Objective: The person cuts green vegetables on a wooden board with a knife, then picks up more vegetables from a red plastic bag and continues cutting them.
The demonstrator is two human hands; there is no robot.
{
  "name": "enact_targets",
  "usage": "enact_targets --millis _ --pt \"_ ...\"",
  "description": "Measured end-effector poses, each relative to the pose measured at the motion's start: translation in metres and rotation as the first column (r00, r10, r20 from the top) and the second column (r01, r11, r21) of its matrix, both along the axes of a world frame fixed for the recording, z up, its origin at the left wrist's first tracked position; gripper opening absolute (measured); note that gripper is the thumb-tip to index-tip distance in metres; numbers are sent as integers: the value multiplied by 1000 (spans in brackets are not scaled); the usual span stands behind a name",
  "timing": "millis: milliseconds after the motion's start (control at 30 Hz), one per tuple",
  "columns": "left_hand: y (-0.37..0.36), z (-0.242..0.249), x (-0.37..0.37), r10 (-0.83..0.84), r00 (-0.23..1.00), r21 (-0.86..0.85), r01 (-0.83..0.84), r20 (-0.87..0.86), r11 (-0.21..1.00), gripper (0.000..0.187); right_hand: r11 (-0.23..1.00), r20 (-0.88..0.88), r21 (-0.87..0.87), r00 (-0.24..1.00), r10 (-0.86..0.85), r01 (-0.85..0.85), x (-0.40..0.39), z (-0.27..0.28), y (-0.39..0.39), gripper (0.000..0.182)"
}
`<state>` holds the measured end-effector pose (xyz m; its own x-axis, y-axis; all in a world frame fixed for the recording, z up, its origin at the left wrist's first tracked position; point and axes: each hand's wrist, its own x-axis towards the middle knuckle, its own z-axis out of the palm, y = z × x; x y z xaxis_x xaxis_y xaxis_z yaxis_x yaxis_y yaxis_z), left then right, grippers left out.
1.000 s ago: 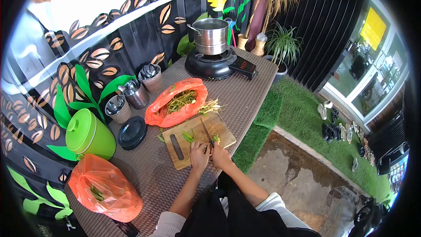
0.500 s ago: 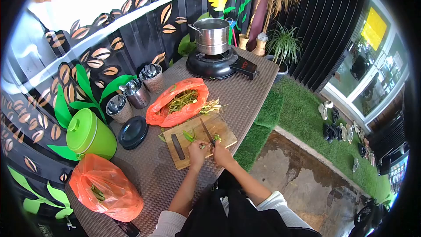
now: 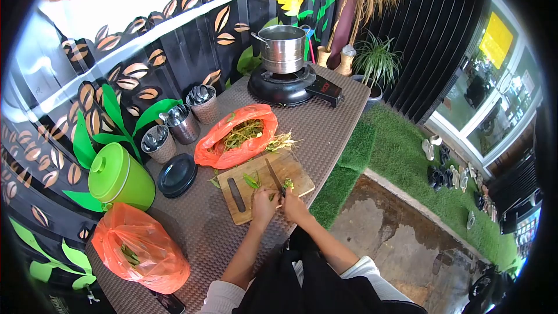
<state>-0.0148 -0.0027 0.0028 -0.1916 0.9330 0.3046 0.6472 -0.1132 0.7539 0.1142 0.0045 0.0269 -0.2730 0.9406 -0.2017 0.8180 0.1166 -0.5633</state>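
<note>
A wooden cutting board (image 3: 256, 197) lies at the table's near edge, with both hands over its lower part. My right hand (image 3: 293, 206) is closed around a knife (image 3: 272, 171), whose blade points away over the board. My left hand (image 3: 264, 202) is closed close beside it, on green stems (image 3: 272, 196) that are mostly hidden by the fingers. Cut green pieces (image 3: 289, 184) lie by the knife. A few green leaves (image 3: 252, 181) rest on the board left of the blade. Behind the board an open orange bag (image 3: 232, 154) holds green stalks.
A steel pot (image 3: 283, 52) stands on a black stove (image 3: 279, 90) at the table's far end. Cutlery cups (image 3: 182, 123), black plates (image 3: 177, 175), a green container (image 3: 122, 180) and a second orange bag (image 3: 142, 250) line the left side.
My left hand has shifted slightly, its fingers now a little further over the stems. The knife and my right hand are almost where they were.
</note>
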Motion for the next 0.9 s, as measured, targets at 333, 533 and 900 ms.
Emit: enact_targets --millis 333,533,900 --pt "9 -10 -6 0 928 -85 35 373 996 15 1000 128 3 991 -31 31 -10 3 -18 32" --pt "10 -13 -4 19 960 -35 -10 280 999 18 998 3 0 998 60 -60 7 5 -7 31" --pt "-10 -6 7 61 997 96 -64 40 993 16 999 -44 33 999 14 -13 0 -10 -2 33"
